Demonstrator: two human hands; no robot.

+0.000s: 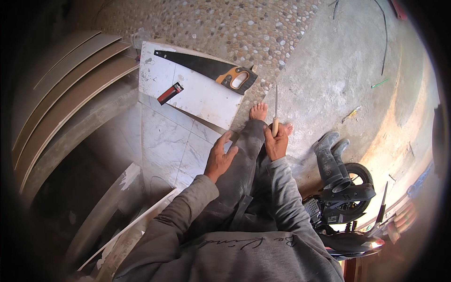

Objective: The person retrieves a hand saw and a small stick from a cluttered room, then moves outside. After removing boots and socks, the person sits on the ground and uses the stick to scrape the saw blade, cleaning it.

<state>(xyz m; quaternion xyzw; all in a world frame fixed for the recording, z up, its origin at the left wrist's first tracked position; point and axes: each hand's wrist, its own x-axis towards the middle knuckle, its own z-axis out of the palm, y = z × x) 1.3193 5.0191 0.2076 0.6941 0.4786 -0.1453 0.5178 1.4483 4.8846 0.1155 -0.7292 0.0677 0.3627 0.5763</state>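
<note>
My right hand (277, 143) is closed round the pale wooden handle of a slim file (276, 105), its thin metal blade pointing away from me. My left hand (220, 157) hangs over my left thigh, fingers apart, holding nothing. Beyond it a hand saw (206, 68) with a dark blade and an orange-and-black handle lies flat on a white board (202, 101). Its toothed edge faces away from me. A small red-and-black box (170, 93) rests on the same board, nearer to me than the saw blade.
Several thin brown sheets (80, 89) lean in a stack at the left. Marbled tiles (162, 134) lie under the white board. Pebbled flooring (221, 28) meets grey concrete (329, 75) ahead. Grey boots (328, 162) and a motorbike (347, 197) stand at the right.
</note>
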